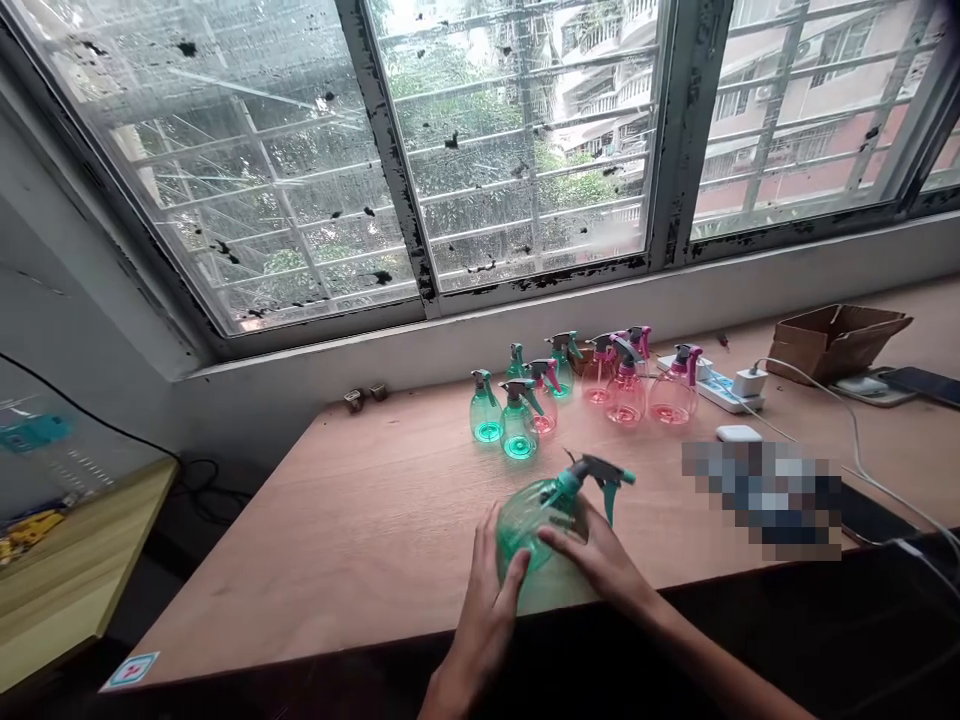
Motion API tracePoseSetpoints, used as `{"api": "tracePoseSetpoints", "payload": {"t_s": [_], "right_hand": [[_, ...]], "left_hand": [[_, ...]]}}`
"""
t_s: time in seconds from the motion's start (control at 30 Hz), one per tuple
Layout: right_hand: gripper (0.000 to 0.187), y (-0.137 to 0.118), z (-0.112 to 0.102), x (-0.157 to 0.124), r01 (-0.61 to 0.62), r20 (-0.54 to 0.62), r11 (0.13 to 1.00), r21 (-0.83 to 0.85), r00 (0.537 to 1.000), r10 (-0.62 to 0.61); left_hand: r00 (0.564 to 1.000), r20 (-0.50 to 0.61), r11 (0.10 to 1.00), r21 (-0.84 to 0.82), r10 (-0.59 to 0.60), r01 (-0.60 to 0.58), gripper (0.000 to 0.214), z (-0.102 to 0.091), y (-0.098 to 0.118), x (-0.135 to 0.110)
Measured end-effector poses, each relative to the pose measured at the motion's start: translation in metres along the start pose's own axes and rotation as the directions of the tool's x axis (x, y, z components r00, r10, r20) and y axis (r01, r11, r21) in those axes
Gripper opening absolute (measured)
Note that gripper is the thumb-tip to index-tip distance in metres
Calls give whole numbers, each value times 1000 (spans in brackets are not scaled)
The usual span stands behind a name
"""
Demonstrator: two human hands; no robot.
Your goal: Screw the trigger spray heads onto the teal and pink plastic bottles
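Note:
A clear green spray bottle point(532, 515) with a grey and teal trigger head is tilted over the front edge of the table, its nozzle pointing right. Around its lower left side wraps my left hand point(495, 570), thumb toward me. My right hand point(589, 550) grips it on the right, just below the trigger, with the thumb across the front. Behind it stand several more spray bottles: green ones, such as the nearest green bottle point(519, 435), and pink ones, such as the rightmost pink bottle point(673, 395).
A power strip point(727, 392) with a plugged-in charger and white cable lies at the right, near an open cardboard box point(832, 345). A phone point(874, 512) rests at the front right edge. Windows point(525, 150) rise behind the table point(337, 540). A yellowish desk point(97, 560) stands left.

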State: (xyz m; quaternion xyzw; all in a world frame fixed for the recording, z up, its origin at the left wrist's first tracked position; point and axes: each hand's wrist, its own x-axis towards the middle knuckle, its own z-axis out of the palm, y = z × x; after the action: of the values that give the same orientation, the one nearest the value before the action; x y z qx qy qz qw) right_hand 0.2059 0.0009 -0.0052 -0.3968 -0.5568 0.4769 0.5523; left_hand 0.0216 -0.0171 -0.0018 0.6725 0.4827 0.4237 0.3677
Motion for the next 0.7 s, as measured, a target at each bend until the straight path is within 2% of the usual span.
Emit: {"api": "tracePoseSetpoints", "payload": {"t_s": [0.07,0.1,0.27,0.33,0.43,0.5,0.57,0.7], "right_hand": [[56,3,-19,21,4,-108,983,-181,994,-24],[58,5,-32,33,-1,-147,974,-224,989,-33],[83,4,-92,90,-42,-293,881,-471,949,-111],[93,3,-106,108,-62,-315,828,-557,938,-142],[98,4,-114,125,-100,-334,751,-653,928,-167],[102,10,-113,124,-133,-349,703,-698,921,-173],[108,19,-108,111,-173,-366,659,-732,915,-166],[109,41,-92,56,-206,-328,576,-791,937,-116]], "left_hand": [[996,85,948,315,17,-43,59,-6,-6,4],[994,108,910,411,14,-57,61,-10,-10,6],[993,115,805,591,-23,-50,67,-27,-26,20],[994,100,754,656,-34,-40,64,-31,-28,27],[998,57,680,733,-35,-18,58,-32,-28,37],[999,29,638,770,-27,-5,56,-30,-28,42],[1000,21,606,796,-19,-5,55,-28,-28,43],[999,34,570,821,-17,-19,54,-27,-30,42]]}}
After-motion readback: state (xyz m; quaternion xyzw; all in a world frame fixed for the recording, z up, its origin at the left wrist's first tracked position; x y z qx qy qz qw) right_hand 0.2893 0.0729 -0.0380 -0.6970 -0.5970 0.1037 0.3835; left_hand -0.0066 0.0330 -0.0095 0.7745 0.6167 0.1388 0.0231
